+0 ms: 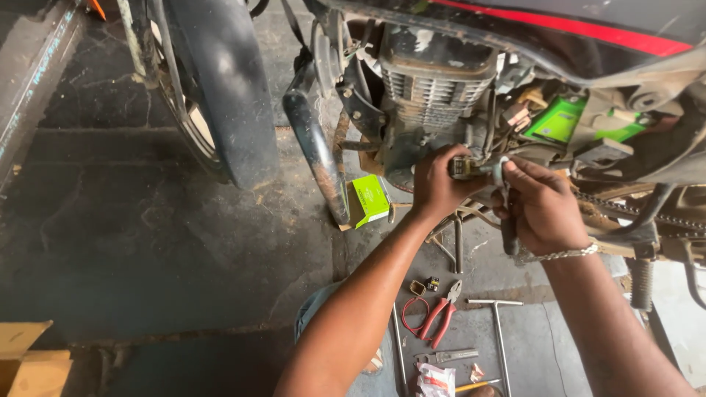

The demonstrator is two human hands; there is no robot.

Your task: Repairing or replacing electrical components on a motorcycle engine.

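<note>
Gripping a small tan plastic wiring connector (462, 167) steady, our left hand (435, 182) closes its fingers; our right hand (540, 206), at three o'clock, clasps a dark-handled tool (507, 220) against it.

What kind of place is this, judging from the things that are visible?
Probably a motorcycle repair workshop: a dark motorcycle with exposed engine stands on a stained concrete floor, with red-handled pliers and a metal T-shaped wrench beside both hands.

matt rough stone floor (147, 242); seemingly glossy plastic fender (228, 81).
</note>
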